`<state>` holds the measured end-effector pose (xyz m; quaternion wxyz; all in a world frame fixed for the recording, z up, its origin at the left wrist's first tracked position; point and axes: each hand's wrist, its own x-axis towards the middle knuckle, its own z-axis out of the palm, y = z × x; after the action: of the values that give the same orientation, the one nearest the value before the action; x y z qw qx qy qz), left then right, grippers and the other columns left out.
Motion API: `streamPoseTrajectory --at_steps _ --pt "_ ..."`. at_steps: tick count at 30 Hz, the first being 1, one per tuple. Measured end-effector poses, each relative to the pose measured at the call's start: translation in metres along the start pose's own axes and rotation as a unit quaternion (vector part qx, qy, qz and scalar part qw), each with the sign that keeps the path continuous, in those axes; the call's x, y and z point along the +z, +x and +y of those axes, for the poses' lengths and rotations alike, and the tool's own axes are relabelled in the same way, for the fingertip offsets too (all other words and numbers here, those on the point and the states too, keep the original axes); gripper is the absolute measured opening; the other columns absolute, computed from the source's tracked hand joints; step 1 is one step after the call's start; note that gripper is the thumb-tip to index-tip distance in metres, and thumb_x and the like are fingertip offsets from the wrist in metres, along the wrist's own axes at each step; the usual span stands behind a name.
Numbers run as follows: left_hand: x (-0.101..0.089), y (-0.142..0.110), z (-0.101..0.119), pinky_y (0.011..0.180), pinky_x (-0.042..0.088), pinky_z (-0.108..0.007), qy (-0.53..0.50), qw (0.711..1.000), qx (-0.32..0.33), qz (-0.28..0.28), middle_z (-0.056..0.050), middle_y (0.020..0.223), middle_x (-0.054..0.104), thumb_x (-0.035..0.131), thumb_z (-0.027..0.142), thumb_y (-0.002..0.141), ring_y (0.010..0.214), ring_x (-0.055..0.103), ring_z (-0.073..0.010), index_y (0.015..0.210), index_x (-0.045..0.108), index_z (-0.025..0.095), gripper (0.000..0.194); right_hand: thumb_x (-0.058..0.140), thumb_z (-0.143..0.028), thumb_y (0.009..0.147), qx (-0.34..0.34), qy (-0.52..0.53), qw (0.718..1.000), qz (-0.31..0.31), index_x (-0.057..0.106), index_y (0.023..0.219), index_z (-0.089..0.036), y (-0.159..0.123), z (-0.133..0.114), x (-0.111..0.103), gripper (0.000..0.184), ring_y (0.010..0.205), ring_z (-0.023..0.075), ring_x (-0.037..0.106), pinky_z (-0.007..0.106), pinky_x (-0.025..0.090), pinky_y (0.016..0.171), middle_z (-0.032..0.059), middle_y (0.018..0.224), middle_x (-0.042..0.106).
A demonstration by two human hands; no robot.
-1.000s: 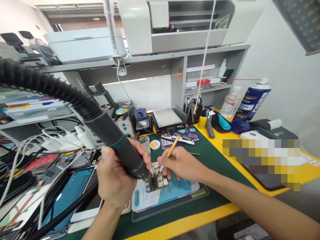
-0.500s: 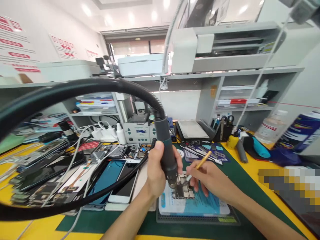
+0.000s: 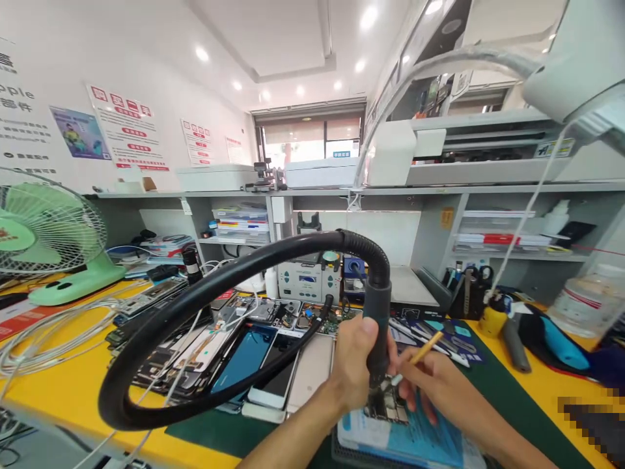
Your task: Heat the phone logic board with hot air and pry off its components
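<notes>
My left hand [image 3: 355, 358] is wrapped round the black handle of a hot air gun [image 3: 377, 339], held upright with its nozzle pointing down. A thick black hose [image 3: 234, 257] loops from its top out to the left. Right beside it, my right hand [image 3: 430, 378] pinches a slim tool with a yellow handle [image 3: 426, 347] and a pale grey lower part; its tip is hard to make out. Under both hands lies a phone circuit board [image 3: 390, 412], partly hidden by the nozzle and fingers. It rests on a blue and white flat pack [image 3: 420, 436].
Phones and phone parts [image 3: 244, 365] crowd the left of the green mat [image 3: 209, 433]. Behind stands a grey control station [image 3: 308, 280]. A green fan [image 3: 49, 234] is at far left, tweezers [image 3: 449, 352] and a yellow bottle [image 3: 495, 316] at right. A white lamp arm [image 3: 439, 62] curves overhead.
The view has tilted up and turned left, so the scene sits lower and further right. The hot air gun now stands more upright, with its nozzle nearer the right hand's tool. Both grips stay the same.
</notes>
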<state>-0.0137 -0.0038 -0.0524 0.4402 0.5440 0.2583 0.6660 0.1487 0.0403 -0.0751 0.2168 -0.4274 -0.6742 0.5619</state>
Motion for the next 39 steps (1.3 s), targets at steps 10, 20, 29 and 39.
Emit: streamPoseTrajectory --at_steps 10,20,29,39 --pt "0.007 0.002 0.01 0.05 0.042 -0.028 -0.055 0.998 -0.037 -0.009 -0.005 0.058 0.06 0.04 0.07 0.092 0.048 0.055 -0.0154 0.075 0.058 0.015 0.061 0.062 -0.054 0.086 -0.032 0.016 0.999 0.023 0.058 0.084 -0.015 -0.003 -0.003 0.002 0.038 0.049 0.011 0.06 0.016 0.037 0.034 -0.0007 0.061 0.063" --pt "0.013 -0.003 0.012 0.051 0.044 -0.027 -0.07 0.997 -0.043 -0.005 -0.006 0.061 0.062 0.041 0.07 0.091 0.051 0.056 -0.0154 0.076 0.059 0.015 0.06 0.059 -0.036 0.084 -0.045 0.067 0.996 0.023 0.055 0.075 -0.017 -0.005 -0.003 0.008 0.021 0.036 0.0073 0.052 0.017 0.034 0.036 -0.0029 0.055 0.063" --pt "0.017 -0.008 0.017 0.051 0.047 -0.029 -0.082 0.996 -0.037 -0.01 -0.005 0.059 0.062 0.044 0.069 0.09 0.049 0.057 -0.0168 0.075 0.059 0.015 0.058 0.059 -0.033 0.083 -0.035 0.086 0.995 0.025 0.053 0.073 -0.018 -0.005 -0.003 0.008 0.019 0.035 0.0066 0.047 0.018 0.036 0.039 -0.005 0.051 0.059" --pt "0.015 -0.012 0.016 0.055 0.048 -0.03 -0.1 0.994 -0.043 -0.008 -0.005 0.061 0.062 0.039 0.068 0.092 0.051 0.058 -0.017 0.077 0.06 0.015 0.059 0.059 -0.03 0.085 -0.038 0.074 0.996 0.021 0.052 0.072 -0.018 -0.005 0.0 0.009 0.019 0.037 0.0063 0.047 0.018 0.037 0.041 -0.0045 0.051 0.059"
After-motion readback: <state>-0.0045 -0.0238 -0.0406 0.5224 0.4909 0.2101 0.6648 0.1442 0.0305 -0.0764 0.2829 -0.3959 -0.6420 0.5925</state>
